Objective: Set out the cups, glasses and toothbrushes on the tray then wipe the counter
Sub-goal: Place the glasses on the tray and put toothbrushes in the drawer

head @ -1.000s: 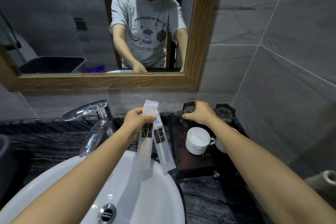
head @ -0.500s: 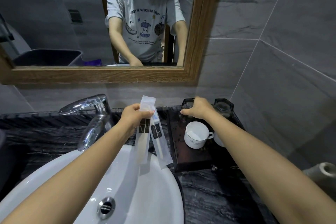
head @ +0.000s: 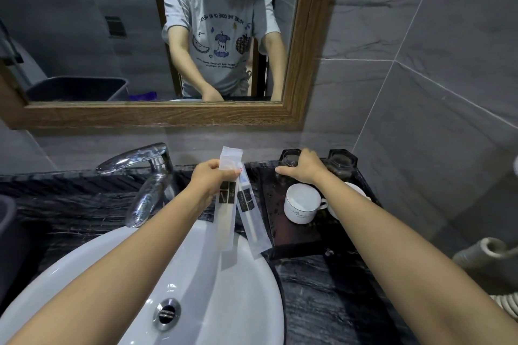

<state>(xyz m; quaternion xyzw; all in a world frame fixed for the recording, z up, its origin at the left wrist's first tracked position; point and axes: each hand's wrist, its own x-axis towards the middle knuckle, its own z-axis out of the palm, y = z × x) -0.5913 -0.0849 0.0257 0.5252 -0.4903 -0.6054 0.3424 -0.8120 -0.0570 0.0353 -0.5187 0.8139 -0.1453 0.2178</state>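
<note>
L hand [head: 210, 180] pinches two wrapped toothbrushes [head: 240, 206] by their upper ends, grip closed on both; they dangle over the basin [head: 224, 288], just beside the tray [head: 294, 235]. R hand [head: 304, 169] sits on top of the left glass [head: 288, 161] at the tray's back edge, fingers curled over the rim w/ grip narrow on it. Second glass [head: 342, 161] stands at the back right corner. White cup [head: 301, 206] is mid-tray; another cup is mostly hidden behind the R forearm.

Risks, as I see it: the packets are slick and held only at one end, so one could slip into the basin. The tray looks wet, so the glass may skid if nudged. The forearm hangs close over the cups; a careless pull-back could knock one. Dark table [head: 322, 302] not yet wiped.
</note>
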